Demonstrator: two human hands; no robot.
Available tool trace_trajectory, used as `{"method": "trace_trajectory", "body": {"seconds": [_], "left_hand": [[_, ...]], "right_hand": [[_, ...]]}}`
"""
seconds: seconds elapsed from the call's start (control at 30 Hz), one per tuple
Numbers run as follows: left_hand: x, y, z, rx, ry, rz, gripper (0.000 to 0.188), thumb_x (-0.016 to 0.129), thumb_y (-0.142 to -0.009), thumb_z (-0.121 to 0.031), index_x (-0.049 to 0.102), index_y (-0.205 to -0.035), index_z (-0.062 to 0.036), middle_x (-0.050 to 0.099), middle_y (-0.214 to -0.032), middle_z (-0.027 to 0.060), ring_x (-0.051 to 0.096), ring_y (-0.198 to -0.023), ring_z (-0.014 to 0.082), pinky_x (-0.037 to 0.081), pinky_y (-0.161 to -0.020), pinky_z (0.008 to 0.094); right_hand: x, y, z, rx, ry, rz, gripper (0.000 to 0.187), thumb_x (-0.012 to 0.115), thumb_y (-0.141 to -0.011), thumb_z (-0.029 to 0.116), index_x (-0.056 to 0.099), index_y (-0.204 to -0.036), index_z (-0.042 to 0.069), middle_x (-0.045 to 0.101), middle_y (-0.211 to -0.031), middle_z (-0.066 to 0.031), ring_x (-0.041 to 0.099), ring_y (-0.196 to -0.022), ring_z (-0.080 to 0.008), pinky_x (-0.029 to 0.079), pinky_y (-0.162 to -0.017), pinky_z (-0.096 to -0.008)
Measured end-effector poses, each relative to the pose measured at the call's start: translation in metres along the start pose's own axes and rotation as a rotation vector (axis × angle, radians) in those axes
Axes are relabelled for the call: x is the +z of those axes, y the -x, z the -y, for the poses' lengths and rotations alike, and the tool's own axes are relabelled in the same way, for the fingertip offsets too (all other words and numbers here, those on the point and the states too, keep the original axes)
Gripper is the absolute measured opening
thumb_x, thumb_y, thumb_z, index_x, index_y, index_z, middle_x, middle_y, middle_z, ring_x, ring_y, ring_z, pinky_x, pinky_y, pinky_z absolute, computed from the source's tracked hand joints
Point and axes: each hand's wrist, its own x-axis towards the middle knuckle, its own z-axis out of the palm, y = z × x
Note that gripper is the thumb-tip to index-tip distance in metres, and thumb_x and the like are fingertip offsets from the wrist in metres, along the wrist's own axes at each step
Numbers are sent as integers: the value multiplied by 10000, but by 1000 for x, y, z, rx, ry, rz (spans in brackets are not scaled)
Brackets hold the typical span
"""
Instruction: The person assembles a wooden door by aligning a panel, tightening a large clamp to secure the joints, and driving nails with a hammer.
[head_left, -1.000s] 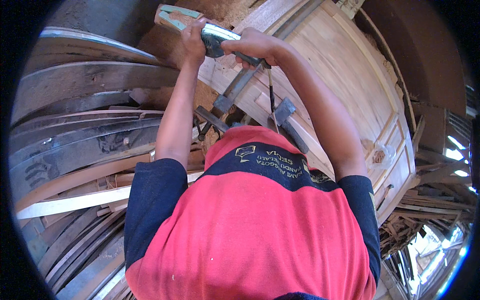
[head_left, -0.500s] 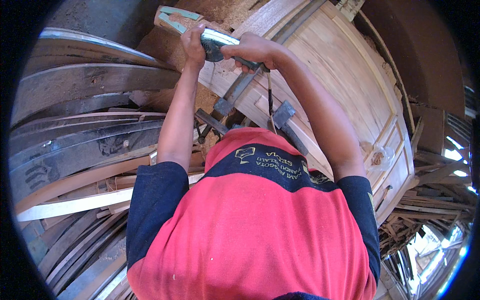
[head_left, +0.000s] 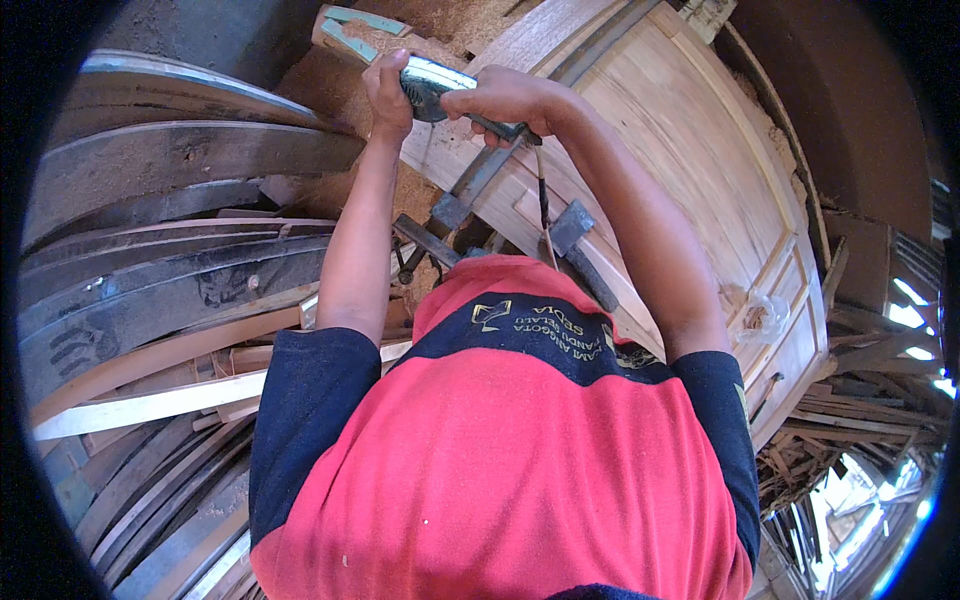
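Observation:
Both arms reach forward over a pale wooden panel point(head_left: 690, 140) with a framed border, much like a door. My right hand point(head_left: 508, 100) is wrapped round the rear handle of a corded power tool point(head_left: 424, 98), which has a dark teal vented body and a shiny top. At the tool's front end, my left hand point(head_left: 388, 92) is closed on it, partly hiding that end. The tool's underside does not show. A cord point(head_left: 543, 195) hangs from the handle back toward my chest. Metal clamp bars point(head_left: 478, 175) cross the panel just behind the tool.
Long boards point(head_left: 190, 165) are stacked along the left. A clear plastic bag point(head_left: 762, 318) lies on the panel's right part. Scrap wood point(head_left: 850, 420) is piled at the lower right. Sawdust point(head_left: 450, 22) covers the far area, near a turquoise-edged wooden piece point(head_left: 345, 38).
Both hands keep their hold on the power tool, which stays in almost the same spot. The whole view has shifted very slightly.

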Motion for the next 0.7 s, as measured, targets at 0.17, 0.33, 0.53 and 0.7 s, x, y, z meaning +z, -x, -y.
{"method": "trace_trajectory", "body": {"seconds": [0.17,0.33,0.53,0.7], "left_hand": [[0,-2,4,100,-97,-60,428,511,-888,-325,679,-809,60,654,-761,97,589,-718,189,455,-698,323],[-4,1,8,11,-99,-59,446,485,-894,-333,672,-795,60,647,-745,89,590,-704,183,459,-686,322],[-9,1,15,-37,6,22,446,490,-890,-341,667,-804,59,636,-735,80,585,-691,162,461,-672,304],[-3,4,14,-63,27,-9,444,487,-891,-345,668,-810,53,647,-746,85,591,-692,165,462,-673,304]], "right_hand": [[-1,-3,-2,-4,-12,16,465,677,-789,440,668,-962,8,589,-697,-35,579,-525,-124,449,-446,-256],[1,-10,-6,9,5,5,433,685,-781,418,665,-929,11,581,-691,-34,571,-525,-126,438,-439,-257],[4,-15,-6,27,-14,14,407,690,-767,385,659,-883,-4,569,-668,-23,568,-520,-125,428,-431,-263],[0,-17,-9,28,-35,38,400,689,-762,375,661,-874,-9,570,-668,-24,570,-522,-126,434,-435,-272]]}}
